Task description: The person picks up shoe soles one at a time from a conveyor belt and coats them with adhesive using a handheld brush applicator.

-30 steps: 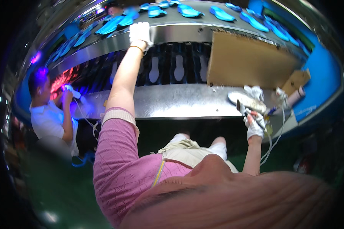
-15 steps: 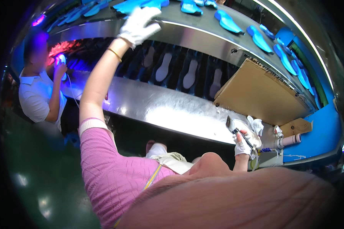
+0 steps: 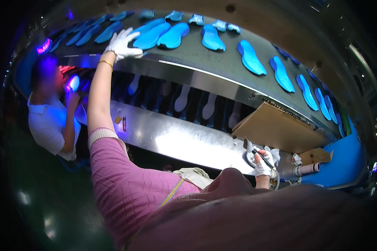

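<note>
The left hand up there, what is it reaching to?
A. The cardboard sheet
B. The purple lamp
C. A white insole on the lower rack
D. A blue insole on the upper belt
D: the gloved left hand is stretched up to the upper belt, its fingers at the edge of a blue insole, far from the cardboard and the white insoles below.
</note>
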The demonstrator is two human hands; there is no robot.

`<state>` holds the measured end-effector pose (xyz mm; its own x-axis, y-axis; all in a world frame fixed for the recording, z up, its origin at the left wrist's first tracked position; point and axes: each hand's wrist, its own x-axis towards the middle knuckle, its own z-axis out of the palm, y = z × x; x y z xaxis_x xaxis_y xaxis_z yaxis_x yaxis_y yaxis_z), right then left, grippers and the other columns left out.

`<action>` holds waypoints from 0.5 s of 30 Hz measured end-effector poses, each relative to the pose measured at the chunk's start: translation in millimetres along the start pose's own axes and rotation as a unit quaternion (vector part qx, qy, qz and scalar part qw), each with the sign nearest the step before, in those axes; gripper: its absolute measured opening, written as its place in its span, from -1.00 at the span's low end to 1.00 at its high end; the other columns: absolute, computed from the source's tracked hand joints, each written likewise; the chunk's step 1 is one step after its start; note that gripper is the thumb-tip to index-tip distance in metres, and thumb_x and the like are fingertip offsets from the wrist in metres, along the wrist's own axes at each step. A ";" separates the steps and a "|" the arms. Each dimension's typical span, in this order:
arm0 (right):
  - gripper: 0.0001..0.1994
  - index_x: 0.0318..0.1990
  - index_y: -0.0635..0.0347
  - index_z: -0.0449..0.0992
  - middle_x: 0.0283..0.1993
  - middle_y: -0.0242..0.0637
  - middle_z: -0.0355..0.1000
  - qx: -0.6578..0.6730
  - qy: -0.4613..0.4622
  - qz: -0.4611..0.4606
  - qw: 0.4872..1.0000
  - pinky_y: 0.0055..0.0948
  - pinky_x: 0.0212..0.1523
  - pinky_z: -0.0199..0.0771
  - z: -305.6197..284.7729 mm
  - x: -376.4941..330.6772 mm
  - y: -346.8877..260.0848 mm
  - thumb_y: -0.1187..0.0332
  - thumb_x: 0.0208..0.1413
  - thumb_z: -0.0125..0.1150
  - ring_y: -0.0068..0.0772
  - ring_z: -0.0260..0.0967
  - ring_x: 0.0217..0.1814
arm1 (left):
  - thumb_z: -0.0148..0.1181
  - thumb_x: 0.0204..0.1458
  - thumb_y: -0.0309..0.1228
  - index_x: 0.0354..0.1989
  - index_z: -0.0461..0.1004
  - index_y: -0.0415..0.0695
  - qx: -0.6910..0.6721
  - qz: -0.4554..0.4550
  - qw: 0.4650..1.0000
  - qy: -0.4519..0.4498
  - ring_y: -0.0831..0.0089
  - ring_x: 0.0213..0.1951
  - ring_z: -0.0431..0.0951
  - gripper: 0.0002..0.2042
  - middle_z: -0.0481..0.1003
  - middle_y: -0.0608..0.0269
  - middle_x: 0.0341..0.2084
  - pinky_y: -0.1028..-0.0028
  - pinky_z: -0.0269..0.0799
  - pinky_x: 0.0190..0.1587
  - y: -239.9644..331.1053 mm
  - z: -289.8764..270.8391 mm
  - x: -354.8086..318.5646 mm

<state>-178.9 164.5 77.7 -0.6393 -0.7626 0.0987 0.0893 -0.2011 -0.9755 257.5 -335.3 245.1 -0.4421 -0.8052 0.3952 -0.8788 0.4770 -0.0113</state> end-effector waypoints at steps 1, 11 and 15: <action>-0.78 -0.19 0.20 0.43 -0.15 -0.14 0.51 -0.014 0.028 0.013 0.999 -0.57 -0.31 0.46 2.5 1.4 -2.3 0.64 0.02 0.24 -0.49 0.45 -0.37 | 0.31 -0.32 0.10 0.28 0.28 0.13 0.008 0.003 1.000 -0.008 0.06 0.41 -0.07 -0.14 0.02 0.07 0.39 0.04 -0.30 0.42 -1.5 -1.1 3.3; -0.80 -0.15 0.21 0.42 -0.22 -0.26 0.49 0.014 0.033 -0.014 0.999 -0.64 -0.39 0.36 57.8 18.1 0.5 0.57 0.06 0.24 -0.58 0.36 -0.42 | 0.00 0.03 0.23 0.32 0.20 0.37 0.027 0.029 0.991 -0.126 0.07 0.37 0.05 -0.36 0.06 0.47 0.39 -0.16 -0.38 0.38 8.2 31.4 53.9; -0.79 -0.15 0.22 0.43 -0.22 -0.28 0.49 -0.024 0.078 0.001 0.997 -0.59 -0.29 0.40 80.6 17.1 14.0 0.56 0.05 0.25 -0.57 0.37 -0.37 | -0.05 -0.08 0.37 0.35 0.14 0.35 0.040 -0.009 0.993 -0.113 0.10 0.33 0.14 -0.22 0.02 0.49 0.40 -0.26 -0.30 0.33 -25.9 35.1 51.9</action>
<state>-127.0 99.0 81.6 -0.7508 -0.6570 0.0681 0.0564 -0.1665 -0.9844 251.0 -401.9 233.7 -0.4479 -0.8758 0.1800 -0.8940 0.4404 -0.0822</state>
